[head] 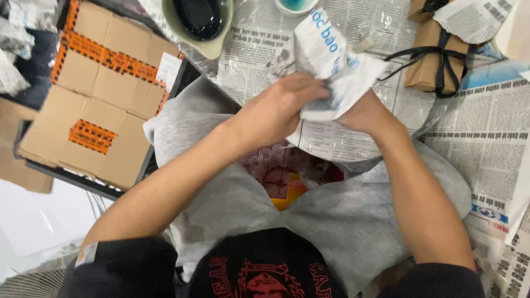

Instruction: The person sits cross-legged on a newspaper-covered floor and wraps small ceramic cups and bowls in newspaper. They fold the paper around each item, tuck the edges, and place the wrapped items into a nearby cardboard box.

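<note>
Two hands at work over a bench (pixel 497 138) spread with newspaper. Largest, a grey cloth (pixel 353 221) draped across the lap, open at the middle onto something red and yellow. At far left, a brown cardboard box (pixel 94 94), flaps shut, crossed by orange-and-black tape strips and bearing an orange rectangular label on its near flap. Top right, a brown paper parcel (pixel 428 60) tied with black ribbon. Top centre, a pale bowl (pixel 212 47) of dark liquid. Held above the cloth, a crumpled sheet of white paper (pixel 331 66) with blue lettering, long axis running away from the body, top end tilted toward the bowl. Left hand (pixel 281 107) closed over the sheet's near edge, fingers curled tight. Right hand (pixel 367 113) clamped on the same edge from below, mostly hidden by the paper.
</note>
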